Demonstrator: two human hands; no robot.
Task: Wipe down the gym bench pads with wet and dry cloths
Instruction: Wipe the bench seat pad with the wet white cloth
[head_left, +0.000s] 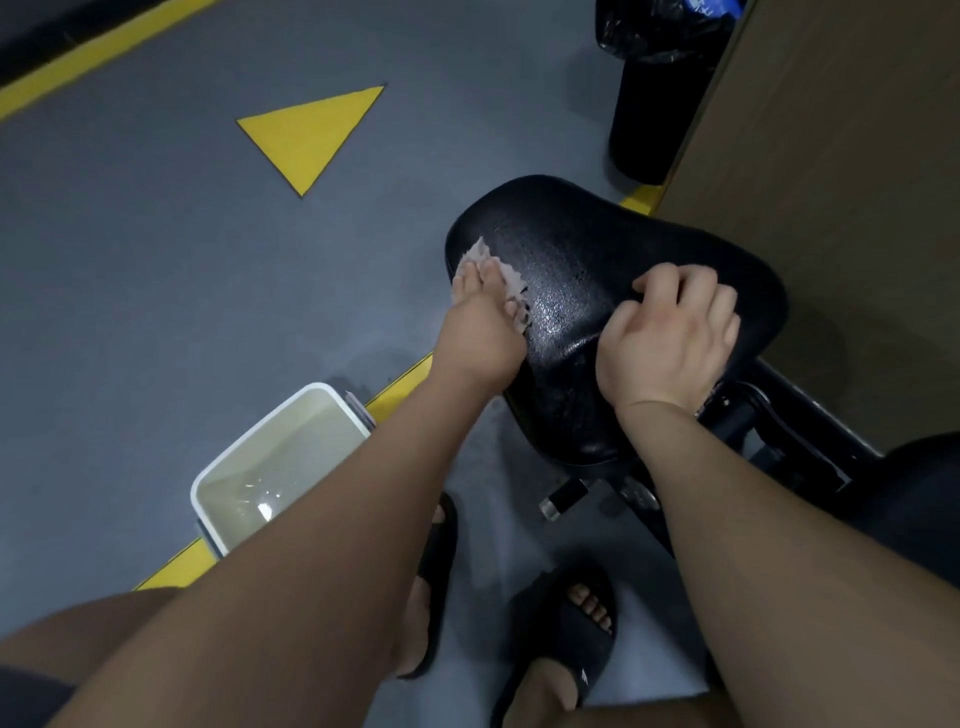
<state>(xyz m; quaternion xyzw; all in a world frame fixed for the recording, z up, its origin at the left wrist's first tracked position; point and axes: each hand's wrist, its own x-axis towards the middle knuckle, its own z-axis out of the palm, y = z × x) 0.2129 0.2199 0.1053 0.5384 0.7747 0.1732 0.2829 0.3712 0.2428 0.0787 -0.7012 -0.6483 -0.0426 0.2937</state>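
Two bare arms reach from the near edge to a black seat pad.
Left hand lies flat on a small pale cloth at the pad's left edge, fingers straight and close together; most of the cloth is hidden under them. Right hand rests on the pad's right side, fingers curled, tips hidden, so I cannot tell if it holds anything. Near left, a white tub of water is partly hidden by the left arm.

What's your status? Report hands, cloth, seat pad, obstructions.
Left hand flat, pressing cloth on seat pad, left edge. Right hand curled, resting on pad. Pad glistens wet. Water bin on floor beside; nothing blocking.
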